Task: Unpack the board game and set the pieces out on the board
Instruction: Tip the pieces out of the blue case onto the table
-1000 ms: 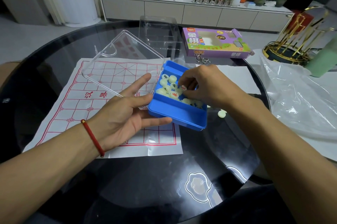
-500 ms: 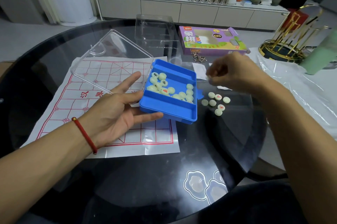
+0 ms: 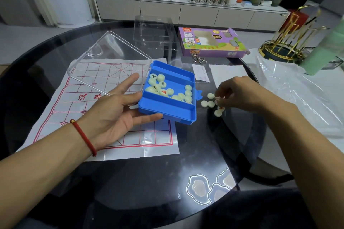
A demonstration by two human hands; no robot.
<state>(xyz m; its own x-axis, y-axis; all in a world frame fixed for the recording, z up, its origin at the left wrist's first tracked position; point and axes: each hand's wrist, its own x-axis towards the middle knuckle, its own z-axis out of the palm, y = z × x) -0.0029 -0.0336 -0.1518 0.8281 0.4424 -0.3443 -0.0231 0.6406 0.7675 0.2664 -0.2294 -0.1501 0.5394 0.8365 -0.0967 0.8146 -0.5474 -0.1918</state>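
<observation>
The left hand lies palm-up with straight fingers under the near-left edge of the blue case, its clear lid swung open over the paper board. Pale pieces sit inside the case. The right hand pinches among loose pieces on the bare glass table, just beside the case's right edge.

Head-worn camera looks forward and down, close over the table.
</observation>
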